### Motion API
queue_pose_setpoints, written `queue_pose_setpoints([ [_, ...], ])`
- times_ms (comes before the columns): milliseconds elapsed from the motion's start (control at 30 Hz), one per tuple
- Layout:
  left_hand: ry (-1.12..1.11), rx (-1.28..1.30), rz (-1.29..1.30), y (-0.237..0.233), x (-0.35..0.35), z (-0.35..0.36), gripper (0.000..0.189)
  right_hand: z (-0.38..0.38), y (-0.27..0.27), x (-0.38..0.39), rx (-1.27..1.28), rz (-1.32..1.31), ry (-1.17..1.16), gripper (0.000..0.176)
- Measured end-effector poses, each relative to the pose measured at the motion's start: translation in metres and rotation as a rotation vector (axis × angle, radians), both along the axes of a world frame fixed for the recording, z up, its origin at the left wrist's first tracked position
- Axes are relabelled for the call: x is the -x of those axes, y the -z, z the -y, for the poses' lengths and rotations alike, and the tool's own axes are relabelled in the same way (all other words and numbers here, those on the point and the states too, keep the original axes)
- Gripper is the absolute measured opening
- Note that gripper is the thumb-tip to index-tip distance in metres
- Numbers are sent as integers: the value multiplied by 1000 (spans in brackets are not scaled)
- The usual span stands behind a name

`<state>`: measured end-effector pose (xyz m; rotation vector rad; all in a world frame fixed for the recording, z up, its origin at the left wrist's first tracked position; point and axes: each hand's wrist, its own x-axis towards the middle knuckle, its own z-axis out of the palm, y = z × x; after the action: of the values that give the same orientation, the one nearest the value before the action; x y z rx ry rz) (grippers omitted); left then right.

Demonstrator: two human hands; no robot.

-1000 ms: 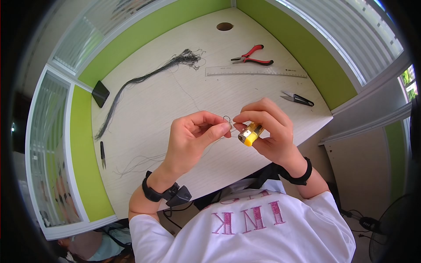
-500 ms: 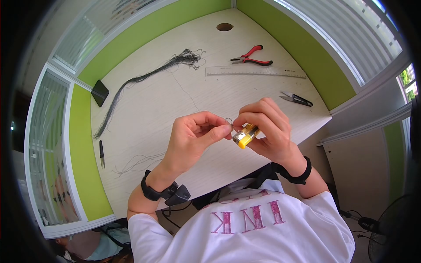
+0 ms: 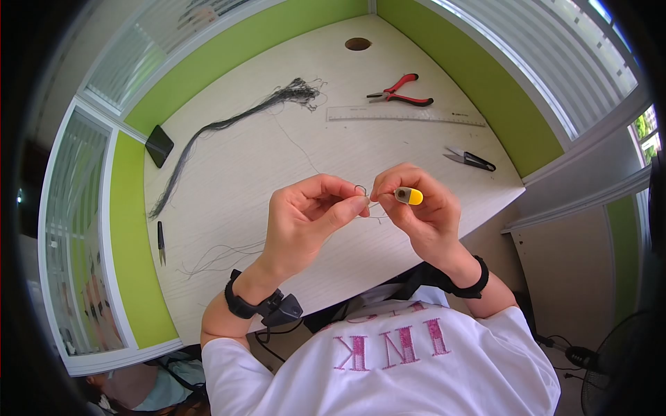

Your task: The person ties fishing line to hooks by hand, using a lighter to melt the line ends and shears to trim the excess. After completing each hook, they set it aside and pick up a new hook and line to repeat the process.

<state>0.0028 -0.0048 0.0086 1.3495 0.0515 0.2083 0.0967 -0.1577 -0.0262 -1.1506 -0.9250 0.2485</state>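
Observation:
My left hand (image 3: 305, 218) pinches a small dark ring (image 3: 360, 188) between thumb and forefinger, at the middle of the view. Close beside it on the right, my right hand (image 3: 420, 208) holds a yellow lighter (image 3: 409, 196), its metal end facing the camera. The right thumb and forefinger are pressed together near the ring; whether they also grip thread is too small to tell. Thin dark threads (image 3: 225, 255) trail from under my left hand onto the table. A single thread (image 3: 297, 144) runs up from the ring towards a dark thread bundle.
On the white table (image 3: 229, 180) lie the dark thread bundle (image 3: 236, 119), red-handled pliers (image 3: 402, 91), a clear ruler (image 3: 406, 116), black snips (image 3: 470, 159) at right and another pair (image 3: 161, 243) at left. A dark flat device (image 3: 159, 146) leans at the left partition. A person sits at lower left.
My right hand has turned, so the lighter now points its end at the camera instead of down-left. Its fingertips have moved slightly away from the ring. My left hand keeps its pinch.

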Motion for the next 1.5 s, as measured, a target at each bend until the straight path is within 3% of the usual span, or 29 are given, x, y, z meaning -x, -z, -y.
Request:
queue_pose_setpoints([
  [167,12,-11,-27,0,0,0,14,6,-15,-5,117,126,58,19],
  [700,-17,-54,-24,3,0,6,15,2,-10,0,153,309,128,20],
  [767,-35,-55,-11,2,1,7,15,1,-6,4,146,38,44,19],
  [900,-51,-24,-1,0,0,5,13,-1,-2,4,61,-50,-47,18],
  [1000,-24,-7,-15,0,0,4,13,2,-6,-1,35,13,-12,21],
  [1067,-17,-12,-29,-1,0,3,13,5,-12,-5,87,227,96,22],
  [1500,43,42,-77,-1,0,2,14,6,-16,-9,143,381,117,28],
])
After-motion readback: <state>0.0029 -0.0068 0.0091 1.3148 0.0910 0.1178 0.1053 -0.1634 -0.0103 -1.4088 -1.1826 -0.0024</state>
